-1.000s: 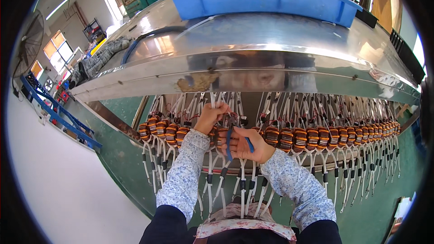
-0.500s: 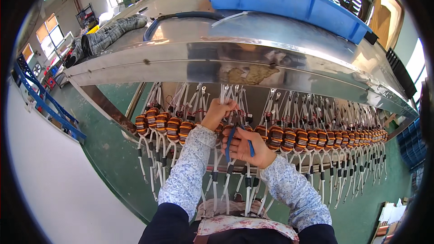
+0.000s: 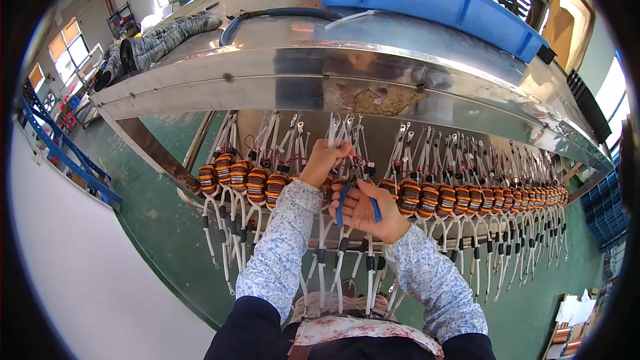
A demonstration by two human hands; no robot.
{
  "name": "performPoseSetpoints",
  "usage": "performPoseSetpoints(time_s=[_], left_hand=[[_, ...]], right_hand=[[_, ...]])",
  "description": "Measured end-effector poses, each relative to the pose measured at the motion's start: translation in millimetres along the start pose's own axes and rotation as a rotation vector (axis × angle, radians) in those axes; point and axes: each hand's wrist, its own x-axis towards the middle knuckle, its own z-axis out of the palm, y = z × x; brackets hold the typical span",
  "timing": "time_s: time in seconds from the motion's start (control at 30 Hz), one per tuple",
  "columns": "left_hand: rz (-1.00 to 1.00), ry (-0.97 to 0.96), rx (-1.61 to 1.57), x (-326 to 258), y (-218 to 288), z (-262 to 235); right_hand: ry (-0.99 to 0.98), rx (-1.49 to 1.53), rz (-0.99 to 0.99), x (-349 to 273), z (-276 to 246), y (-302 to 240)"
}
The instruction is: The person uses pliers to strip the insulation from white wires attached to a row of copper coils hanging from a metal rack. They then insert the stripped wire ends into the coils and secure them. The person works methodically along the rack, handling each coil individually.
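In front of me a row of coils [image 3: 427, 200] wound in brown and orange wire hangs along a rail, with white leads above and below. My left hand [image 3: 325, 163] is closed around a bundle of upright white leads [image 3: 333, 127] tipped with metal lugs. Just to its right and lower, my right hand [image 3: 370, 215] holds blue-handled pliers [image 3: 342, 207], palm turned up and handles spread. Their dark jaws point up beside the left fingers, near thin red wires [image 3: 363, 162]. What lies between the jaws is too small to make out. My hands hide some of the coils behind them.
A metal table [image 3: 247, 90] stands over the row, its front edge just above my hands. On it are a blue bin [image 3: 427, 0], a white cable tie [image 3: 350, 19], a dark blue hose-like piece [image 3: 287, 12] and grey patterned sleeves [image 3: 167, 40]. White leads [image 3: 322, 260] hang before my lap.
The view has shifted slightly. The pliers' handles look a little wider apart, and the right fingers have loosened somewhat around them. My left hand still grips the leads.
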Motion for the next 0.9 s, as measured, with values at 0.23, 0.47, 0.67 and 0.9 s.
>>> performPoseSetpoints(time_s=[0.23, 0.47, 0.67, 0.9], left_hand=[[-0.009, 0.001, -0.029, 0.8, -0.6, -0.9], [-0.032, 0.001, -0.016, -1.5, 2.6, 0.2], [-0.037, 0.036, -0.068, 0.1, 0.8, 2.6], [0.009, -0.082, -0.512, 3.5, -3.1, -16.3]], right_hand=[[-0.036, -0.037, 0.017, 3.3, -12.0, -3.1], [0.022, -0.104, -0.002, -0.7, -4.9, 0.1], [0.088, -0.241, -0.052, 4.7, -26.1, 2.3], [0.138, -0.359, -0.075, -4.0, -21.4, 7.0]])
